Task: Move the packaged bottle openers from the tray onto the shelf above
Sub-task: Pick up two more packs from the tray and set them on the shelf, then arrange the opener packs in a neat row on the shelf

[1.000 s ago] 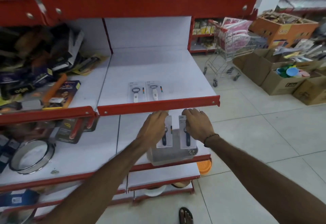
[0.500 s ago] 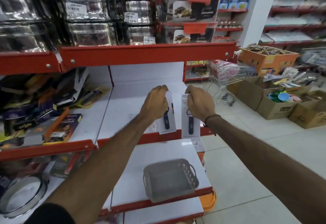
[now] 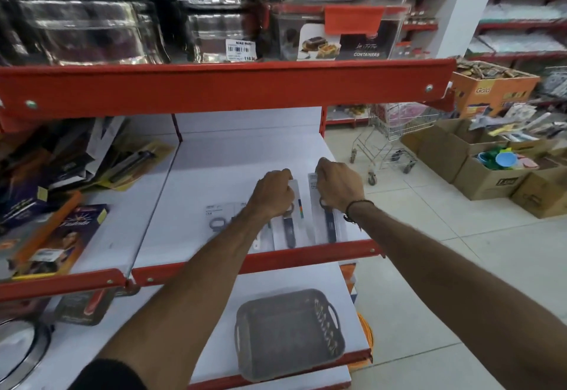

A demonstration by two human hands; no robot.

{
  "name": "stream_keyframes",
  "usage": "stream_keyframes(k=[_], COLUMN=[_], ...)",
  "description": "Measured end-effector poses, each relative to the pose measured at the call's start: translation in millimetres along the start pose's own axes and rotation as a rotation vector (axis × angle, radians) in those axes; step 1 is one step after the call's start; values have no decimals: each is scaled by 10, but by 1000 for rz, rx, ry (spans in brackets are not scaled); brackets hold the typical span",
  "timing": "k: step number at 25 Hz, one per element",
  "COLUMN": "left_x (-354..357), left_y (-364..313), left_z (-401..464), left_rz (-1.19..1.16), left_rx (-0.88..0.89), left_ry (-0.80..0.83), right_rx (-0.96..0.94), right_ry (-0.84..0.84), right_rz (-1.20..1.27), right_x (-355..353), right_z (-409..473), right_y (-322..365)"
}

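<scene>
White shelf [image 3: 233,156] at 12 o'clock takes 2 carded openers: left hand [image 3: 273,195] pinches one [image 3: 288,224], right hand [image 3: 337,188] pinches the other [image 3: 328,224]. Both cards lie near the red front lip [image 3: 276,259] and could slide off toward the grey tray [image 3: 245,328] at 6 o'clock, which looks emptied.

Two carded dark-handled bottle openers [image 3: 290,227] lie side by side on the white shelf [image 3: 214,168]; grey tray [image 3: 285,334] sits below.

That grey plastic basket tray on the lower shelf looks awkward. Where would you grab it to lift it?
I'd take the grey plastic basket tray by its looped handle on the right end, coming from the open aisle side. The loop sticks out past the rim, leaving a finger gap. A matching handle seems to sit on the left end, so a two-handed lift from both ends would probably keep it level.
</scene>
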State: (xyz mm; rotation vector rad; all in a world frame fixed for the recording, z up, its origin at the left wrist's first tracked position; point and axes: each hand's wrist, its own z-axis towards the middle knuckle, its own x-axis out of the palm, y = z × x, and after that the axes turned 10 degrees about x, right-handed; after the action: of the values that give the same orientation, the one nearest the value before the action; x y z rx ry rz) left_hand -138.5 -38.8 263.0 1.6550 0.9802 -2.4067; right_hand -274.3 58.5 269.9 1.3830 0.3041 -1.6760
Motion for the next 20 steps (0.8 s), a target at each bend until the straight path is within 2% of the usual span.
stream_keyframes(k=[4, 7, 9, 12, 14, 16, 20], left_x=[-20, -334, -633, -1008, -1036, -994, -921], left_y=[190, 477, 660, 755, 734, 731, 817], left_z=[-9, -194, -347, -744, -843, -982, -1082], left_rz=[164, 97, 70, 142, 214, 287, 199], left_rx=[-36, -74, -109, -223, -246, -221, -182], left_ry=[178, 212, 267, 396, 524, 599, 550], right_rx=[-28, -23, -39, -111, -129, -159, -175], right_ry=[3, 58, 217, 624, 778, 816, 764], right_rz=[-95, -103, -43, 119, 79, -32, -81], right_x=[108, 95, 97, 108, 183, 250, 297], right_z=[15, -102, -117, -246, -261, -345, -414], right_y=[-7, 35, 200, 624, 738, 795, 862])
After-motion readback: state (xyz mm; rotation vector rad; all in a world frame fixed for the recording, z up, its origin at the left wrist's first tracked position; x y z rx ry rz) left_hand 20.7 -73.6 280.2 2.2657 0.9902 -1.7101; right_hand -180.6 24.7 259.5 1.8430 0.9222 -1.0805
